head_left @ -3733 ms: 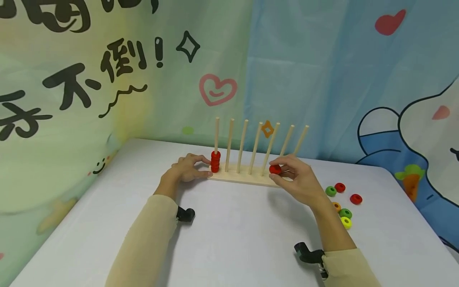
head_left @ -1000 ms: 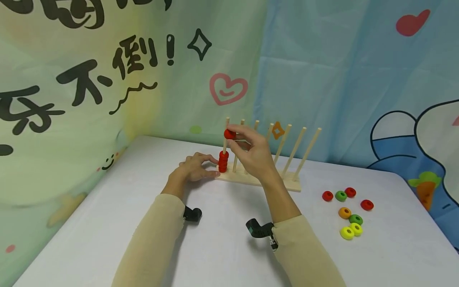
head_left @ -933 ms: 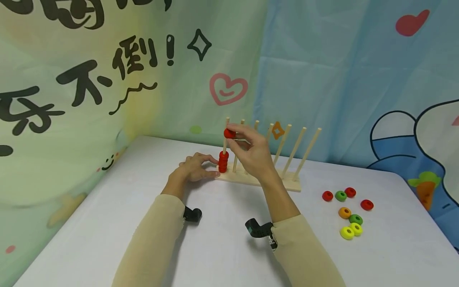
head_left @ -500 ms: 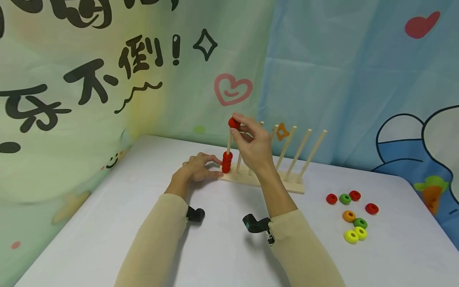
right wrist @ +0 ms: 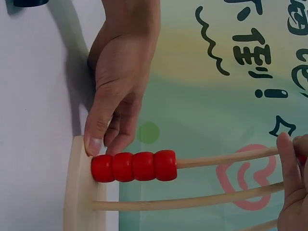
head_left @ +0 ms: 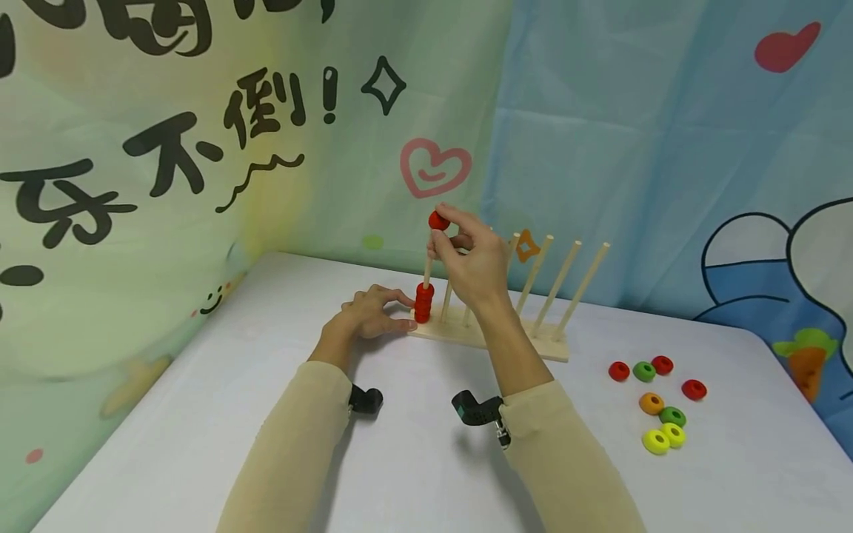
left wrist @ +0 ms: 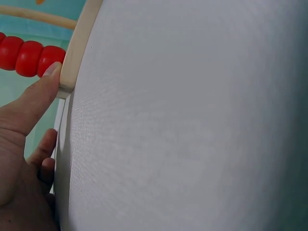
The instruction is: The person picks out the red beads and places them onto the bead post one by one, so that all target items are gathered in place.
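Observation:
A pale wooden peg stand [head_left: 460,334] with a row of upright pegs stands on the table. Several red beads [head_left: 423,303] are stacked at the bottom of its leftmost peg [right wrist: 226,158]. My left hand [head_left: 373,312] holds the stand's left end, thumb [left wrist: 48,79] on the base close to the lowest bead and the other fingers behind. Between thumb and fingertips, my right hand [head_left: 476,259] pinches another red bead [head_left: 438,220] at the upper end of that same peg. In the right wrist view the right hand's fingers hide most of this bead.
Loose beads lie on the white table right of the stand: red [head_left: 694,389], green [head_left: 673,417], orange [head_left: 651,403] and yellow [head_left: 656,442] ones. A printed cloth backdrop [head_left: 573,148] hangs behind the table. Each wrist carries a black camera [head_left: 476,409].
My right hand has carried the red bead from the stand's right part to the leftmost peg, then raised it toward the peg's top. The left hand stays at the stand's end. The head view has shifted slightly.

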Action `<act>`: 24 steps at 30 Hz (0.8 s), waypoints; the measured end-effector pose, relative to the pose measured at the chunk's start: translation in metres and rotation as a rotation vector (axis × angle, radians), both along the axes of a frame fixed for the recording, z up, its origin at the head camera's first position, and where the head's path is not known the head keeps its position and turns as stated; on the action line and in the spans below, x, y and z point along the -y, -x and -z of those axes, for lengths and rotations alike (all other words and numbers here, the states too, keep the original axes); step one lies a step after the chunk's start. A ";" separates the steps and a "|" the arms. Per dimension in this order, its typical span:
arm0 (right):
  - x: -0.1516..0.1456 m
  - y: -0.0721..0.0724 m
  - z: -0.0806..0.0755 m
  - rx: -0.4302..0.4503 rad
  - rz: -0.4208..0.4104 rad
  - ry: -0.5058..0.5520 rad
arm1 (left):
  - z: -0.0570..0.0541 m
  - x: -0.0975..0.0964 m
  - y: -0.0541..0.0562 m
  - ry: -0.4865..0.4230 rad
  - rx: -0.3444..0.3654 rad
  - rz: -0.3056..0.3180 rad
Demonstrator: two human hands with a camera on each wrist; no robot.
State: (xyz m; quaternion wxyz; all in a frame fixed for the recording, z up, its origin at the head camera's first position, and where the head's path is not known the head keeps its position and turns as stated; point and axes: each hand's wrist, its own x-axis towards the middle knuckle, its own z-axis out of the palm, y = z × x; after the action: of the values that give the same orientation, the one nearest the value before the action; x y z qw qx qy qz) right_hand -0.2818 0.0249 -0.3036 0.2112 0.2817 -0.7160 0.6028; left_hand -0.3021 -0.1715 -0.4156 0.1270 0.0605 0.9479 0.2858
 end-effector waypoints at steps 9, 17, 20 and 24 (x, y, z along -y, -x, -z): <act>0.000 0.005 0.003 0.004 -0.042 -0.036 | 0.000 0.000 -0.001 0.016 0.010 0.010; 0.001 0.003 0.003 -0.017 -0.068 -0.036 | 0.000 0.002 -0.002 0.010 0.017 -0.007; -0.002 0.000 0.005 -0.029 -0.085 -0.035 | -0.001 0.002 -0.002 0.008 0.013 -0.001; -0.009 -0.006 0.010 -0.043 -0.129 -0.022 | -0.002 0.002 -0.001 0.011 0.007 0.006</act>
State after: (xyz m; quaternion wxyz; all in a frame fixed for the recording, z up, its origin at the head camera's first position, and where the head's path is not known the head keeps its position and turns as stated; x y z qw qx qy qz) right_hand -0.2758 0.0340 -0.3139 0.1844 0.3424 -0.6984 0.6008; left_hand -0.3006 -0.1733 -0.4134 0.1316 0.0616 0.9488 0.2804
